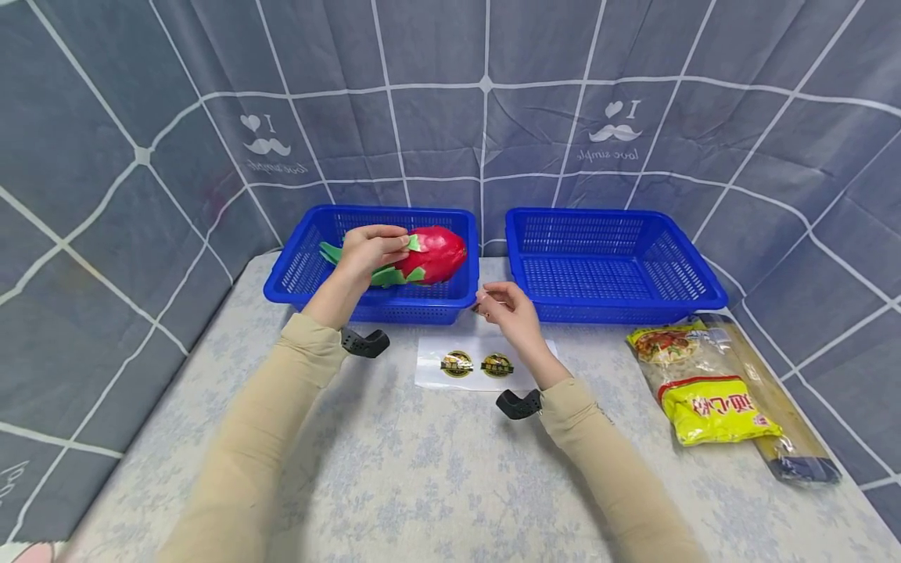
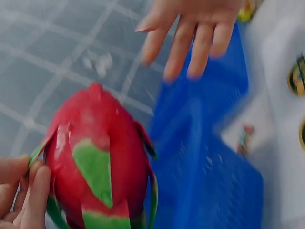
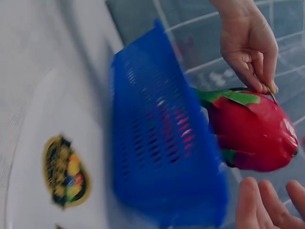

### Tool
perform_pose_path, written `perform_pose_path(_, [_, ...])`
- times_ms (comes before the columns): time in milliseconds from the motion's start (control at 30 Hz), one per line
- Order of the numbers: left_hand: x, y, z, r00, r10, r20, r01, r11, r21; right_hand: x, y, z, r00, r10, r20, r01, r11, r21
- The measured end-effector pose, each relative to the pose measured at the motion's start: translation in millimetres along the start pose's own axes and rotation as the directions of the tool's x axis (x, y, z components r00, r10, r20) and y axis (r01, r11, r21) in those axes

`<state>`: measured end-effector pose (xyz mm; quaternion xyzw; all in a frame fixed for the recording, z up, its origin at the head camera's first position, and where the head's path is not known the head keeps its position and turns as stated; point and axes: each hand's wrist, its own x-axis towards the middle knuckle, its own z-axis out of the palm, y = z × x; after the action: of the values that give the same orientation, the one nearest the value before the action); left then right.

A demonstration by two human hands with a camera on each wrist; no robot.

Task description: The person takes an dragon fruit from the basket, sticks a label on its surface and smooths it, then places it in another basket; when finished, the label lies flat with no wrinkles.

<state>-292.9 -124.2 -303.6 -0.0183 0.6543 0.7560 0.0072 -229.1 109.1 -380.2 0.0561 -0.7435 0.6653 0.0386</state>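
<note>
In the head view a red dragon fruit point(image 1: 442, 254) with green-tipped scales is over the left blue basket point(image 1: 422, 306). My left hand point(image 1: 369, 249) pinches one of its scales between thumb and fingers; the left wrist view shows this grip at the side of the fruit point(image 2: 95, 162). My right hand point(image 1: 510, 313) is by the front right corner of that basket, its fingers loosely extended and holding nothing visible. In the right wrist view, fingertips point(image 3: 269, 210) of that hand point toward the fruit point(image 3: 252, 131), apart from it. Something red shows through the basket's holes.
A second blue basket point(image 1: 584, 274) stands to the right. White paper with two round labels point(image 1: 457, 363) lies in front of the baskets. Packaged food point(image 1: 704, 383) with yellow printing lies at the right table edge, beside a long brown pack point(image 1: 788, 422). Grey checked cloth hangs behind.
</note>
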Motion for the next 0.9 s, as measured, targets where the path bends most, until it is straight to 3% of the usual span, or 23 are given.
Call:
perform_pose_path(167, [-37.1,14.7,19.0,0.993,0.121,0.016,-0.120,0.992,-0.027,-14.3,-21.1,-9.7,0.992,-0.030,0.119,0.005,0.979,0.205])
perform_pose_path(333, [-88.5,3.8,38.6,0.973,0.197,0.117,-0.197,0.980,-0.020,-41.8,-37.1,-17.5,0.984,0.000,0.179,-0.052,0.956,0.288])
perform_pose_path(533, [-139.5,-31.0,41.6,0.964,0.160,0.210,-0.170,0.985,0.030,-80.7,-18.7,-30.7,0.963,0.062,0.262,-0.142,0.944,0.297])
perform_pose_path(667, [-158.6,-63.0,36.8,0.961,0.131,0.242,-0.166,0.978,0.128,-95.0,9.7,-40.2,0.936,0.047,0.350,-0.157,0.943,0.294])
perform_pose_path(767, [-170.4,-87.3,34.5,0.958,0.117,0.261,-0.169,0.968,0.187,-100.5,29.3,-43.8,0.914,0.031,0.404,-0.141,0.959,0.246])
perform_pose_path(900, [-182.7,-110.8,31.7,0.943,0.112,0.313,-0.186,0.958,0.218,-102.0,48.8,-45.2,0.889,0.024,0.456,-0.123,0.974,0.189])
